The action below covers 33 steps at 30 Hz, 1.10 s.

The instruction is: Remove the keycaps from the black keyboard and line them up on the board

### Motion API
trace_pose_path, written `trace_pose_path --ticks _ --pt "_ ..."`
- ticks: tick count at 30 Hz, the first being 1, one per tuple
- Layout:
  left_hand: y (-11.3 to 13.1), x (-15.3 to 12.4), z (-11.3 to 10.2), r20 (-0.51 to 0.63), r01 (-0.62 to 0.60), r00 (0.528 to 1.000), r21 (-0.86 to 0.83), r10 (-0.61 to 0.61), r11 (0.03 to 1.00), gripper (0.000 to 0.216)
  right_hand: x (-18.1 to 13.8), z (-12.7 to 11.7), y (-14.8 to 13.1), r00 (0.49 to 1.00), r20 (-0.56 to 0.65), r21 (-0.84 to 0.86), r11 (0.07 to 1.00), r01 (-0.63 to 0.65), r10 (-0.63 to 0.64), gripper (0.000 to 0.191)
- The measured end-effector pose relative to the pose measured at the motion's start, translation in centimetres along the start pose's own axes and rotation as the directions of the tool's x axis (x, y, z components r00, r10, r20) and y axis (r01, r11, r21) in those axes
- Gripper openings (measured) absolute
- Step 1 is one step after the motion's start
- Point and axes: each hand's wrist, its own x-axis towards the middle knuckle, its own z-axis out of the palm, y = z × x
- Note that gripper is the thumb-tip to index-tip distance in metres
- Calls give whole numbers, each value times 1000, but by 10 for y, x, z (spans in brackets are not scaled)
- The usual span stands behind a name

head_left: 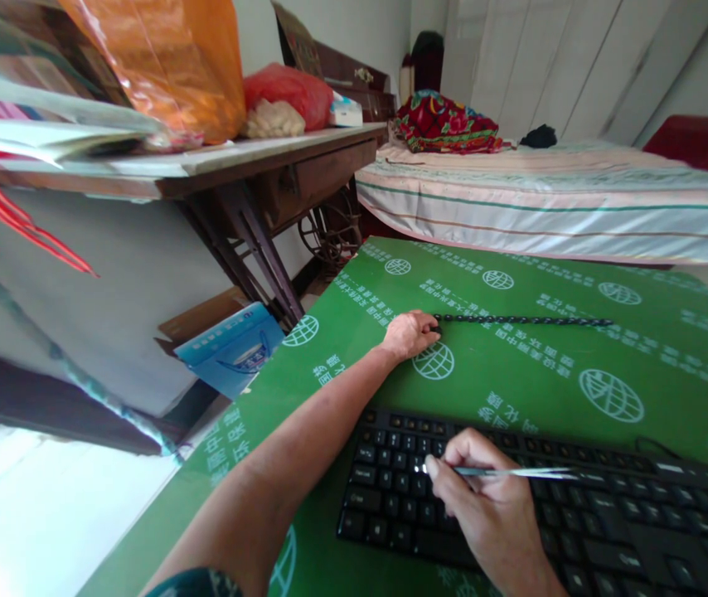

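My left hand (pixel 413 334) reaches out over the green tabletop (pixel 516 377), fingers closed on a small black piece (pixel 435 329) that looks like a keycap. Beside its fingertips begins a long, straight row of small black pieces (pixel 521 319), probably keycaps, running to the right. Close to me lies a black keyboard (pixel 385 502); along its back row, the spots look bare of caps. Above the keyboard, my right hand (pixel 484 497) pinches thin metal tweezers (pixel 516 473), held roughly level, with two fine prongs pointing right. My right palm hides part of the keys.
At the left stands a wooden sewing-machine table (pixel 329 157) carrying an orange bag (pixel 186 66) and a red bag (pixel 292 91). A blue box (pixel 235 352) sits below it. Behind the green tabletop is a bed (pixel 546 195). The keyboard's cable (pixel 656 444) loops at its back edge.
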Motion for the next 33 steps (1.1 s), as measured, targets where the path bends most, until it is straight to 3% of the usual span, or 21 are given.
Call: trace_pose_path --ticks 25,33 --pt "-2 1 -6 -22 13 1000 -24 -14 1000 23 4 13 -7 989 -137 88 995 -43 55 28" --pt "-2 1 -7 -18 12 1000 -31 -12 999 23 4 14 -1 990 -128 96 994 -52 64 30"
